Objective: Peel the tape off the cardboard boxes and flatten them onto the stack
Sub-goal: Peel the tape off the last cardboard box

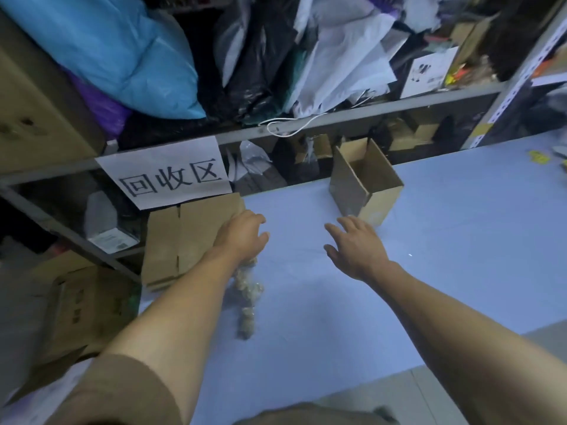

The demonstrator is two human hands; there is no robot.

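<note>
Left hand (242,237): its fingertips curl out of sight, and whether they pinch the crumpled tape strip (249,299) hanging below the wrist cannot be told.
Flattened cardboard stack (184,240): its right edge is covered by the left hand and forearm; its top edge sits behind the paper sign (167,173).
Open box (365,182): its inside floor is hidden by its own walls; tape on it is too blurred to make out.
Right hand (357,243): possibly touching the box's near corner; contact is unclear.
Bench (460,225): cut off at the right edge.
Lower shelf (276,161): contents too dark to identify.
</note>
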